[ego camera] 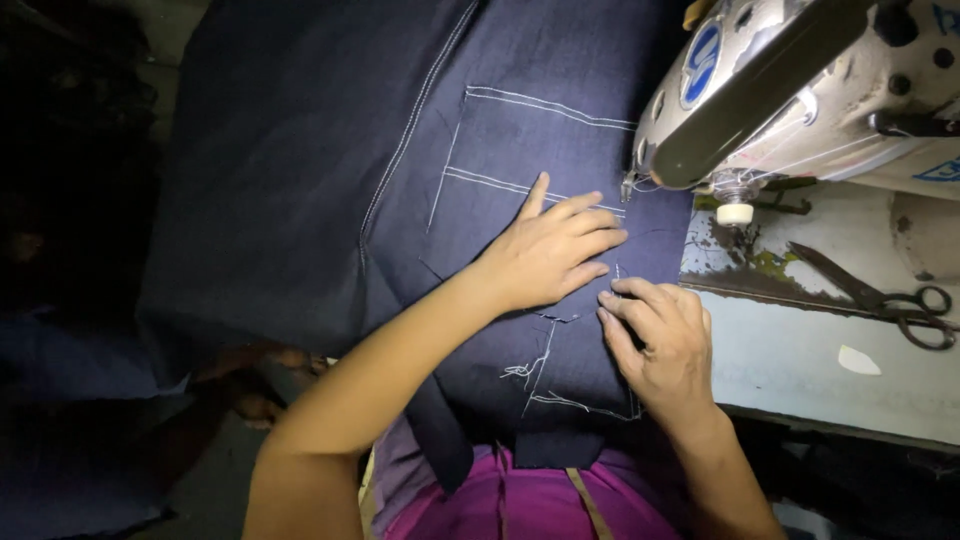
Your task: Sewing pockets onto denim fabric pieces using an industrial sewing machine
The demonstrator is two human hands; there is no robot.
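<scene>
A large piece of dark navy denim (pixel 330 160) with pale stitched lines lies across the sewing table. My left hand (pixel 550 250) rests flat on it, fingers spread toward the needle area of the sewing machine (pixel 790 90). Just below and to the right, my right hand (pixel 660 340) pinches the edge of the denim with curled fingers, close to loose white thread ends (pixel 535 370). The needle itself is hard to make out under the machine head.
Black-handled scissors (pixel 880 295) lie on the worn pale table top (pixel 800 360) to the right of the fabric. The machine head fills the upper right. The left side of the view is dark, with dim fabric and shapes low down.
</scene>
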